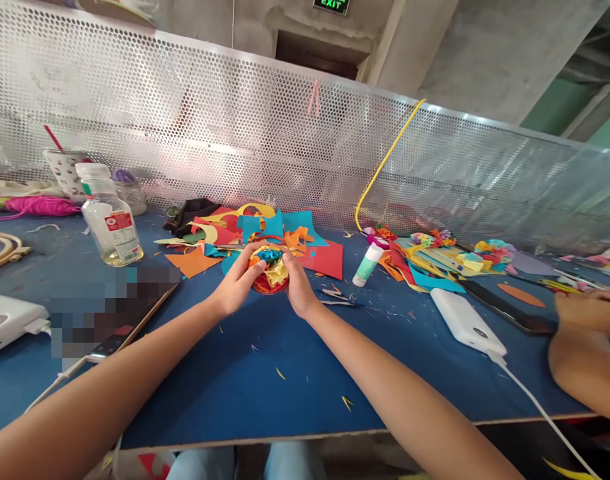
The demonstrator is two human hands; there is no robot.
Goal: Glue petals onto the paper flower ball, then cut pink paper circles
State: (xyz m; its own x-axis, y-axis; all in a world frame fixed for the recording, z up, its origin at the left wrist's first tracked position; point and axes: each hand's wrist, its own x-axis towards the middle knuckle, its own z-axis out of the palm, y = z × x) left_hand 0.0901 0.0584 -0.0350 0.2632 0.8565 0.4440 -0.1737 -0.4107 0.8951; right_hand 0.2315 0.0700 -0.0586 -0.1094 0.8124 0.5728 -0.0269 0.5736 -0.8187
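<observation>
Two bare forearms reach out over the blue table (265,373). The left hand (233,283) and right hand (299,287) close around a paper flower (269,267) from both sides, fingers curled onto it, holding it just above the tabletop before a heap of paper scraps (265,237). The hands cover its sides. Another person's hand (587,310) is cut off at the right edge.

Single head-worn view, looking forward and down, close over a blue table (265,373), facing a perforated metal screen (225,133)
</observation>
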